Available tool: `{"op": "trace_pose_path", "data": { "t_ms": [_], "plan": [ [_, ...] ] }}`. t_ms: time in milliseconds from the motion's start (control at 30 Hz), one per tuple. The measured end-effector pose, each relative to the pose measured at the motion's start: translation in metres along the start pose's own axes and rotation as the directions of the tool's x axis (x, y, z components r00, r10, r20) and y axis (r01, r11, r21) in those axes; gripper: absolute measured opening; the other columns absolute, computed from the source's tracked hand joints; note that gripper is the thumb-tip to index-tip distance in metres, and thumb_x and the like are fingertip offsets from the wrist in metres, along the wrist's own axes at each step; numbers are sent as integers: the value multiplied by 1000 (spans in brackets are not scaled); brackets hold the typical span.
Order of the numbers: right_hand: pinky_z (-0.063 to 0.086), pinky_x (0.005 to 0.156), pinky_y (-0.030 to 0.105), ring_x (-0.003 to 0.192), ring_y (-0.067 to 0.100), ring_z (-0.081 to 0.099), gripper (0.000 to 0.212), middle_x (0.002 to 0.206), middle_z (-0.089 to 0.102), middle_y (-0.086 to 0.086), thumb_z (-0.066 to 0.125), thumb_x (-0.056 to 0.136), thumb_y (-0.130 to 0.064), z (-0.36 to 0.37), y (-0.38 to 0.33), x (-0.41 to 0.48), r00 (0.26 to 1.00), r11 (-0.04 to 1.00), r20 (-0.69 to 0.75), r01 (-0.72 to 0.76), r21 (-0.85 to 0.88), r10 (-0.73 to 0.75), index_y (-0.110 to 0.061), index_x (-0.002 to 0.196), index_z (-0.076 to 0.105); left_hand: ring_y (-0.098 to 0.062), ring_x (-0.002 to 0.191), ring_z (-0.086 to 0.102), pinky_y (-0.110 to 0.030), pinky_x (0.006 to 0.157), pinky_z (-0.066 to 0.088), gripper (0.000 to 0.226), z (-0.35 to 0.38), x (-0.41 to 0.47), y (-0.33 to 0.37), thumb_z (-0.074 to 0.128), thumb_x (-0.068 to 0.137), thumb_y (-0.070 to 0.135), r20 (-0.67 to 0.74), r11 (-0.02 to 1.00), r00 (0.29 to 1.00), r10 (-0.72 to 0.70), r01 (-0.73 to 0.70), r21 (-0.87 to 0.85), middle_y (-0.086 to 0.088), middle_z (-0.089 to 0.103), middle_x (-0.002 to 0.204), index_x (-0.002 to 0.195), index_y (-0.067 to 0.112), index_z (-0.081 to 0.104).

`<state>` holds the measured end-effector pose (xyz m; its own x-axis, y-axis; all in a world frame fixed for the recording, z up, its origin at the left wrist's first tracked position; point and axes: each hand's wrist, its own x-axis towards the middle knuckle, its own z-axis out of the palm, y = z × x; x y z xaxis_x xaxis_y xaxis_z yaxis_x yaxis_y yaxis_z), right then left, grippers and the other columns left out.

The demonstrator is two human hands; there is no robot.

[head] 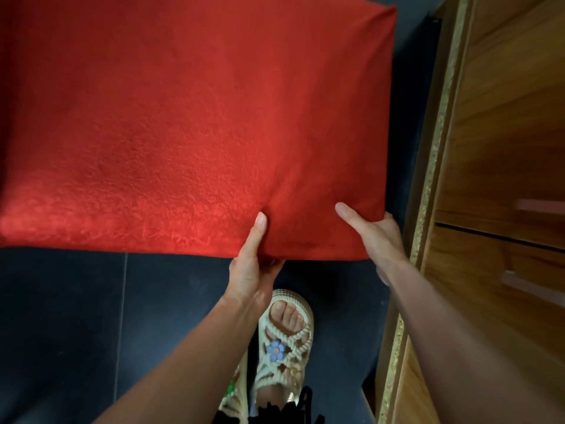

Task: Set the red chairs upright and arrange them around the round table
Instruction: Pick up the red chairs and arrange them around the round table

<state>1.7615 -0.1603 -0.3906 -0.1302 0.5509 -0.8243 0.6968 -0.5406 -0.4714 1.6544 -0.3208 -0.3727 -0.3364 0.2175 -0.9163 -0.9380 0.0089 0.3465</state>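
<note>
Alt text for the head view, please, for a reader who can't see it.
The left hand and right hand grip the near edge of a red chair by its padded surface, thumbs on top. Below are a dark tiled floor and a foot in a cream sandal; a wooden cabinet stands at right.

The 2 arms reach forward; left hand [253, 270] and right hand [377, 237] pinch the near edge of the red chair [183, 133], thumbs on top.

Light dim, warm. We record a glow low on the red chair [183, 133], a dark floor [61, 316], blurred cabinet handles [539, 205].
</note>
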Motion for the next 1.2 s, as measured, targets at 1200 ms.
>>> {"op": "trace_pose_path", "data": {
  "t_ms": [1200],
  "plan": [
    [54, 88, 37, 97, 24, 65, 106, 106, 69, 5, 77, 33, -79, -54, -73, -246, 961, 987, -275, -9, -159, -35, -8, 111, 66, -6, 80, 72, -23, 58, 57, 58, -6, -231, 64, 79, 62, 49, -56, 992, 994, -92, 86, -96, 5, 75, 95, 107, 20, 60]
  ]
}}
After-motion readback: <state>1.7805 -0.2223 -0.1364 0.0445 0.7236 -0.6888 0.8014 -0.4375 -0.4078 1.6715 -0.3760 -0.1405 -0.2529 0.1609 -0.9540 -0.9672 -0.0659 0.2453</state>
